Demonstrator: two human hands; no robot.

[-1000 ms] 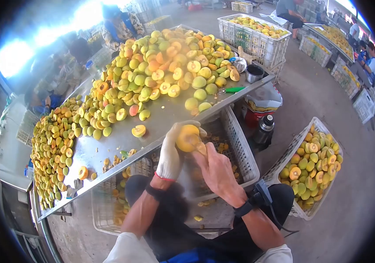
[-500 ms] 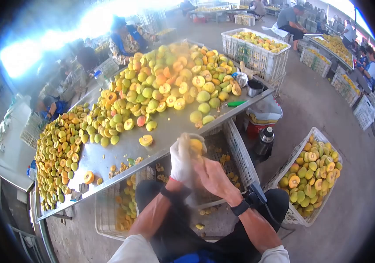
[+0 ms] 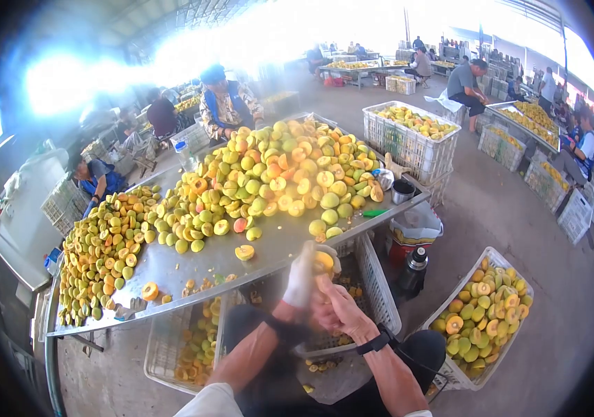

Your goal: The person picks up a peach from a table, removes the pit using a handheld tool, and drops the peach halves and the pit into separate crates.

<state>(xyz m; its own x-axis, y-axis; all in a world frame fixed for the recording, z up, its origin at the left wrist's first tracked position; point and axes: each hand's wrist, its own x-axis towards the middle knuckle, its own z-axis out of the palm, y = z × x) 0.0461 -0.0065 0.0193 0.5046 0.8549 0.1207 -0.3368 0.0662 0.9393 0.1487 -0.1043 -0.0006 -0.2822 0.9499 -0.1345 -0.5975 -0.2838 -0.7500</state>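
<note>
My left hand, in a white glove, is closed round a yellow peach above the table's near edge. My bare right hand is just below it, thumb up against the fruit and fingers curled; what they hold is hidden. Both hands are somewhat blurred. Beyond them a metal table carries a big heap of green and yellow peaches, many cut in half. One cut peach half lies apart near the front edge. Below my hands is a plastic crate with scraps in it.
A crate of peach halves stands on the floor at right, near a dark thermos. A metal cup and a green-handled tool lie at the table's right edge. A person sits across the table.
The view has tilted up, showing more of the hall. My hands remain together at the peach; my right hand's fingers are now curled more tightly beneath it.
</note>
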